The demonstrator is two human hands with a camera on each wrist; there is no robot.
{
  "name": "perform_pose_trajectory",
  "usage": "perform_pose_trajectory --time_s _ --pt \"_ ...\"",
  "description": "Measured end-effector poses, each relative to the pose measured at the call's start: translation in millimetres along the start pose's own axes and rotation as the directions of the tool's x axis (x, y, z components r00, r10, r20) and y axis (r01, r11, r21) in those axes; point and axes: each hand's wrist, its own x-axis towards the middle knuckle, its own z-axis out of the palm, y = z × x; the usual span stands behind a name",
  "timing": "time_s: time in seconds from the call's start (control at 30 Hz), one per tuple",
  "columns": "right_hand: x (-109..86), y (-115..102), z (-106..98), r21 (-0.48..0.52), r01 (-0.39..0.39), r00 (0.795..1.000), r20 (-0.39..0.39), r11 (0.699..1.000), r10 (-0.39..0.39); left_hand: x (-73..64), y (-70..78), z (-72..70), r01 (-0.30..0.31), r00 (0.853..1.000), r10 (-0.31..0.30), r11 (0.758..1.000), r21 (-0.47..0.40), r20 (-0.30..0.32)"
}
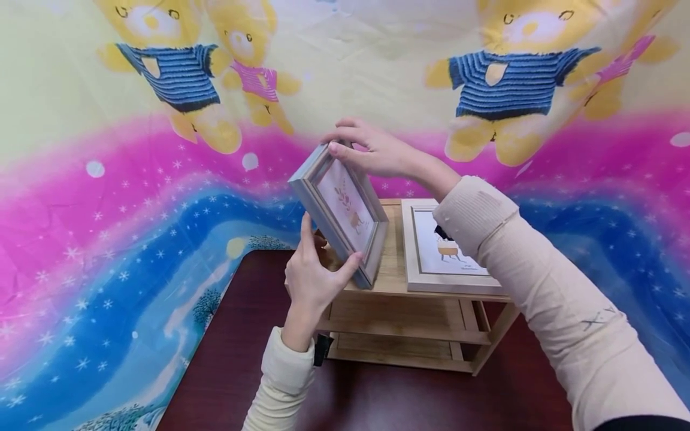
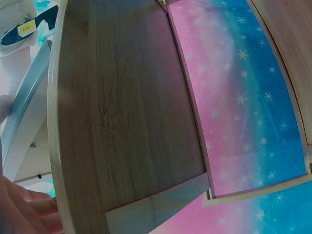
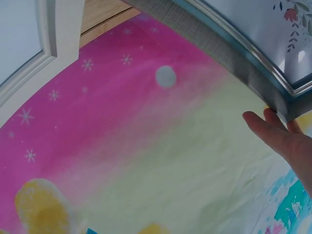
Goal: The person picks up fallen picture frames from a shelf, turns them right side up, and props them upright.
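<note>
Right hand grips the top corner of a gray picture frame, thumb on the front rim and fingers over the edge, while the left hand holds the same frame low down, its thumb on the front near the bottom corner and its other fingers along the side. Held between them, the frame stands tilted over the left part of a wooden shelf; whether its lower edge touches the top board cannot be told. Its print shows a leafy plant in a pot on legs. Just right of it, a white picture frame lies face up on the shelf's top, partly hidden by the right sleeve. Lower boards show beneath, and the shelf stands on a dark reddish tabletop. Behind everything hangs a backdrop with bears in striped sweaters above pink and blue bands dotted with snowflakes.
</note>
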Motion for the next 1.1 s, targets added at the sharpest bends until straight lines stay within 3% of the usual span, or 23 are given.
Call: perform_pose_trajectory --time_s 0.13,0.43,0.6,0.9,1.1 --pt "-2.7 3.0 -1.6 0.011 -0.072 0.997 0.016 0.997 0.072 2.2 -3.4 -1.4 -0.017 1.000 0.018 0.999 -0.051 0.019" --pt "-6.7 5.2 -5.6 0.031 -0.082 0.997 0.006 0.996 0.082 8.5 -11.9 -5.8 -0.028 0.994 0.052 0.973 -0.228 0.097" --pt "-7.2 6.3 -7.4 0.042 -0.104 0.995 0.002 0.994 0.104 9.2 -14.9 -10.8 0.009 0.990 0.042 0.939 -0.345 0.138" --pt "-6.8 12.4 -6.4 0.031 -0.089 0.996 -0.017 0.996 0.090 5.6 -17.1 -13.1 0.041 0.994 0.013 0.879 -0.476 0.110" --pt "-12.9 18.1 -8.3 0.041 -0.085 0.996 -0.035 0.996 0.087 5.5 -17.0 -9.4 -0.026 0.993 0.087 0.838 -0.546 0.086"
